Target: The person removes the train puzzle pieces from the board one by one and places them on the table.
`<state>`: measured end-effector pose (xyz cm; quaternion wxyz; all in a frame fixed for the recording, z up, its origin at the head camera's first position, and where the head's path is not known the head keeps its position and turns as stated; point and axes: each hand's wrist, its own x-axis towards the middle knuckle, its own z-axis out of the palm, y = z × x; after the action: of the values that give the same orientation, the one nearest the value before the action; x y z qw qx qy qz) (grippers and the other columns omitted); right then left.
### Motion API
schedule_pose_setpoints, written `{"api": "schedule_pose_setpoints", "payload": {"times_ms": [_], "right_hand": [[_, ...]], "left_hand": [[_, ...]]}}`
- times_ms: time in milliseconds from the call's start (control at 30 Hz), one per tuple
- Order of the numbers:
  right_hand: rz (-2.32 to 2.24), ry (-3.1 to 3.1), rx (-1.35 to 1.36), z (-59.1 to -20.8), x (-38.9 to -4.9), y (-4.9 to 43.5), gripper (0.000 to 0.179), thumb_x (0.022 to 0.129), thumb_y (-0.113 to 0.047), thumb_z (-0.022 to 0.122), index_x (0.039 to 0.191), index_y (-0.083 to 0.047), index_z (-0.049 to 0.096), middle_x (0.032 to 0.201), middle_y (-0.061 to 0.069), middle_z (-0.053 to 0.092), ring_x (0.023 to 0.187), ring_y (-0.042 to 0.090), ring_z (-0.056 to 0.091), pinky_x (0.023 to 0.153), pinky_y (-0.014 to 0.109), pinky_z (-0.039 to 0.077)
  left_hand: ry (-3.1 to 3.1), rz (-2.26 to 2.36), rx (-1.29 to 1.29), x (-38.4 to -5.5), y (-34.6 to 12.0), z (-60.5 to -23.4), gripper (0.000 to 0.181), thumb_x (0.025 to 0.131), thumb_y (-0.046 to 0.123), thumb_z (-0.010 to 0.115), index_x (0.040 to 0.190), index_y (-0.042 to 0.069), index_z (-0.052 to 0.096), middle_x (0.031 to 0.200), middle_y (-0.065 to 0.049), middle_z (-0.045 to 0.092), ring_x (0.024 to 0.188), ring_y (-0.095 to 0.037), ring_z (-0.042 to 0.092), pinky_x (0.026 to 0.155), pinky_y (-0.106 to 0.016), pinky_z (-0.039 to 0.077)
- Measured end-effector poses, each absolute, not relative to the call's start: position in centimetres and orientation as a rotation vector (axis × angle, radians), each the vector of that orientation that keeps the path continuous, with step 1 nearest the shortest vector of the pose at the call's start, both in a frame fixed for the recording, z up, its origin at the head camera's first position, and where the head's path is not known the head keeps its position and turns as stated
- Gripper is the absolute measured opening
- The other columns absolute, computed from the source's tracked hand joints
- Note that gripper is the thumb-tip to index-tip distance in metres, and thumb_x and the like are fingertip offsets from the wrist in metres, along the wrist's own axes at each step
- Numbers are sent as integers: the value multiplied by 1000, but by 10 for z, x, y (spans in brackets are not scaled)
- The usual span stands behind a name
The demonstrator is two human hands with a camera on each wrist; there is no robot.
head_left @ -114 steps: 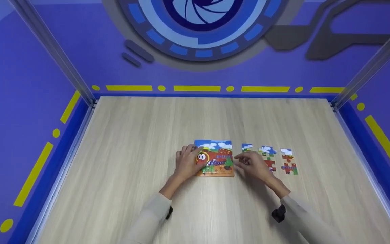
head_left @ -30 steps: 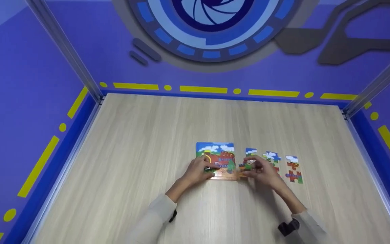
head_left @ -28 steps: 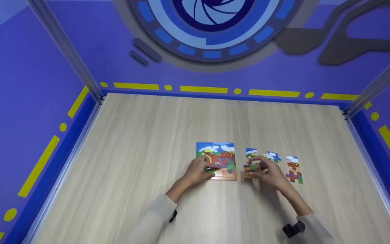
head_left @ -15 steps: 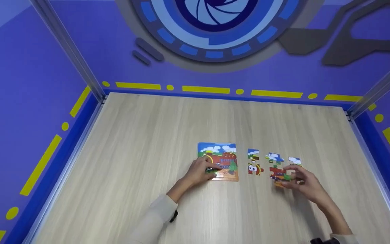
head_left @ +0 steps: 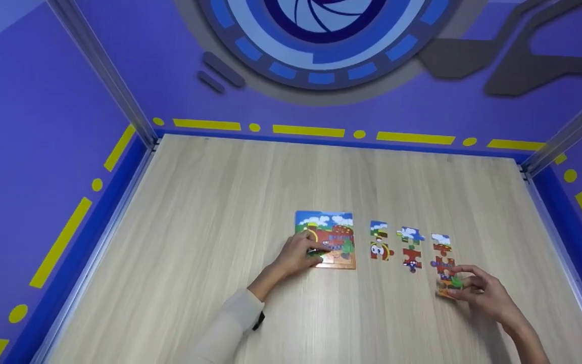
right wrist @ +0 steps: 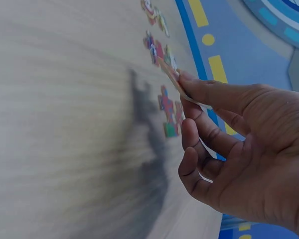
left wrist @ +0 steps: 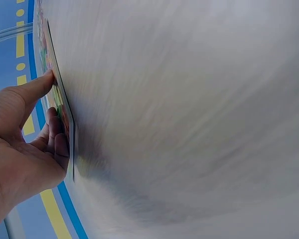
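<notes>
A picture puzzle board (head_left: 341,259) lies on the table, showing a red train under clouds. My left hand (head_left: 293,255) rests on its lower left part, covering some of the picture; in the left wrist view the thumb touches the board's face. Between thumb and finger, my right hand (head_left: 488,298) pinches an orange-and-green puzzle piece (head_left: 446,291). That piece is just below the rightmost column of loose pieces, near a red-and-blue piece (head_left: 443,267). In the right wrist view the pinched piece (right wrist: 174,82) appears edge-on, above the table.
Right of the board, loose puzzle pieces stand in three columns: a face piece (head_left: 379,251) in the first, a red piece (head_left: 412,258) in the middle, a cloud piece (head_left: 441,240) at the right. Purple panels wall the wooden table (head_left: 220,202).
My right hand has carried the puzzle piece from beside the board rightward, past the middle column, to below the right column. Over the last second, the left hand has stayed on the board.
</notes>
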<state>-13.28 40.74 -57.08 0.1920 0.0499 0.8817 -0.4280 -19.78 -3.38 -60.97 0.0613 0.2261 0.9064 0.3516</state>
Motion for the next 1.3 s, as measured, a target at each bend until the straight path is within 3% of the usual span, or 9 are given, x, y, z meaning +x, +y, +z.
{"api": "schedule_pose_setpoints", "payload": {"times_ms": [333, 633, 1033, 1300], "right_hand": [[-1050, 2591, 56, -585, -125, 413, 51, 86, -7, 79, 131, 3, 59, 79, 1, 60, 66, 5, 48, 58, 22, 40], [-915, 2708, 80, -587, -128, 410, 49, 84, -8, 81, 129, 2, 62, 91, 7, 65, 73, 8, 52, 61, 23, 42], [-849, 2710, 111, -589, -126, 404, 48, 88, -10, 78, 132, 1, 63, 106, 14, 61, 87, 19, 49, 66, 25, 39], [-876, 2796, 43, -578, -126, 398, 46, 92, -11, 73, 132, 7, 60, 96, 11, 69, 76, 9, 57, 64, 24, 44]], "left_hand": [[2702, 1053, 643, -197, -34, -607, 26, 90, 17, 77, 116, 18, 79, 101, -12, 59, 86, -10, 37, 78, -26, 32], [2691, 1077, 612, -198, -34, -609, 27, 89, 18, 78, 116, 19, 79, 96, -3, 54, 85, -9, 36, 77, -25, 30], [2691, 1081, 618, -194, -36, -610, 28, 89, 16, 79, 116, 19, 79, 100, -10, 58, 86, -11, 37, 79, -27, 30], [2673, 1008, 667, -200, -34, -603, 28, 90, 15, 76, 118, 18, 79, 103, -9, 62, 85, -10, 42, 75, -25, 34]]}}
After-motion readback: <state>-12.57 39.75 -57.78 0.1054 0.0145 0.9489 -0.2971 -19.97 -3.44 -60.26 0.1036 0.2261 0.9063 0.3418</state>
